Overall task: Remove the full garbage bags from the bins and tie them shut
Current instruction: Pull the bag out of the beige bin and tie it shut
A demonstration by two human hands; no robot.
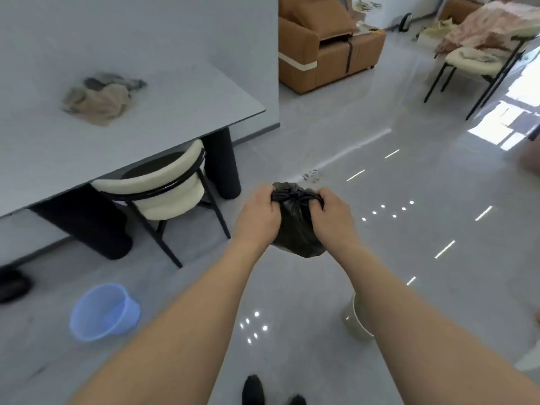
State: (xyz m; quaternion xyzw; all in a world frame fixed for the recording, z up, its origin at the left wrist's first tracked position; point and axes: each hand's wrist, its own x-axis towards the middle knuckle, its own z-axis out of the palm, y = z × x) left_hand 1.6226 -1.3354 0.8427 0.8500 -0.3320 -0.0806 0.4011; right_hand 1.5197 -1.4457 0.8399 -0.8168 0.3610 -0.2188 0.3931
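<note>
Left hand (257, 216) and right hand (331, 213): both grip the gathered neck of a black garbage bag (295, 226), fingers curled tight into the bunched plastic, one hand on each side of the twisted top. Hands sit close together, with only the knot-like bunch between them. Whether the knot is finished cannot be told.

Bag: held in the air in front of the body, above the floor (380, 200), touching nothing but the hands. Long axis runs roughly vertical; neck points up, rounded full bottom hangs down below the wrists.

Both forearms are bare and reach forward from the bottom of the view.

Surroundings: blue plastic bin (103, 312) on the floor at lower left, tilted, no bag visible in it. A pale bin (355, 320) stands on the floor just beside the right forearm, partly hidden by it. Grey table (87, 147) at left with a crumpled cloth (102, 97) on top; a cream chair (163, 188) tucked under it. Brown sofa (324, 45) at the far end of the room
</note>
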